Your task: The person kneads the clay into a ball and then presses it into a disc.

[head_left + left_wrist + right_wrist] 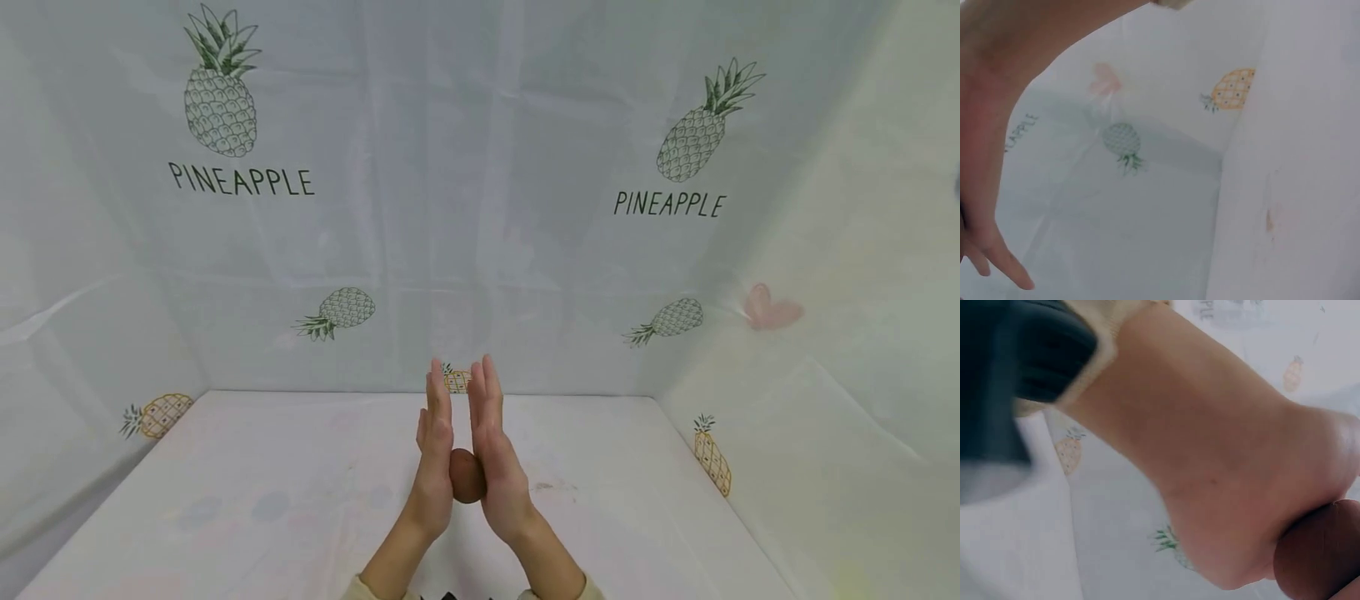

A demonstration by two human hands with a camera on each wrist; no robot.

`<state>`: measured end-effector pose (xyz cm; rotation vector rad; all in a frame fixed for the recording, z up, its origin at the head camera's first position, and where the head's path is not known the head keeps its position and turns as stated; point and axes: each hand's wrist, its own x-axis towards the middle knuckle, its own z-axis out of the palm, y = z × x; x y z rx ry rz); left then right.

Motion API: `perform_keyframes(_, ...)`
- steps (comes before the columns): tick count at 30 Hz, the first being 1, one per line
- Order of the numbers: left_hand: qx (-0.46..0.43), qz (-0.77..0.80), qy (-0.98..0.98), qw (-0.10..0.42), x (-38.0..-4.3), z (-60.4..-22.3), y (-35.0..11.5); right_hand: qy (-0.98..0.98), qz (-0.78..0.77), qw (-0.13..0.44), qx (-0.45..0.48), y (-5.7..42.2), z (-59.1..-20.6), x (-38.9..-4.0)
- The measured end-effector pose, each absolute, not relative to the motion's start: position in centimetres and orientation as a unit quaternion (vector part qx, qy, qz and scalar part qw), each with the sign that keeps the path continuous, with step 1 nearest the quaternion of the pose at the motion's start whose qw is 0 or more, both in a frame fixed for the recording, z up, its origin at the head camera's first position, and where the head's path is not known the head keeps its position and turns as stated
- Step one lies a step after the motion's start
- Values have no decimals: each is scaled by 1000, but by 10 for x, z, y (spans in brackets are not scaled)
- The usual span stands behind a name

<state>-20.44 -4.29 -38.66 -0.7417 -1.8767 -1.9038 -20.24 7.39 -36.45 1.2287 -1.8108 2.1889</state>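
A brown, smooth ball (467,477) sits between the two palms, held up over the table. My left hand (434,475) presses it from the left with straight fingers pointing up and away. From the right, the palm of my right hand (502,475) presses against it, its fingers also straight. The palms face each other, and a gap shows between the fingers above the ball. In the right wrist view, the brown ball (1313,556) lies against the heel of a palm at the lower right. The left wrist view shows a forearm and fingers at its left edge, without the ball.
Beneath the hands spreads a white-covered table (300,475) with faint smudges and a small brownish stain (555,486) to the right. A pale back curtain (465,208) printed with pineapples hangs behind, with similar sheets at both sides. Light sleeves end at the forearms.
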Motion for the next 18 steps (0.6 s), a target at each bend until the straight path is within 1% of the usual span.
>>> perform_keyframes(4,-284,-672,-661,176,-199,-387,-35,-585,709,38,392,80,-364,-209)
perform_keyframes(7,-294,-670,-657,179,-194,-385,-33,-592,708,38,384,82,-368,-217)
perform_keyframes(14,-266,-667,-669,192,-196,-383,-37,-609,711,-26,351,75,-384,-228)
perform_keyframes(18,-247,-679,-659,207,-203,-382,-44,-625,695,-33,354,67,-386,-222)
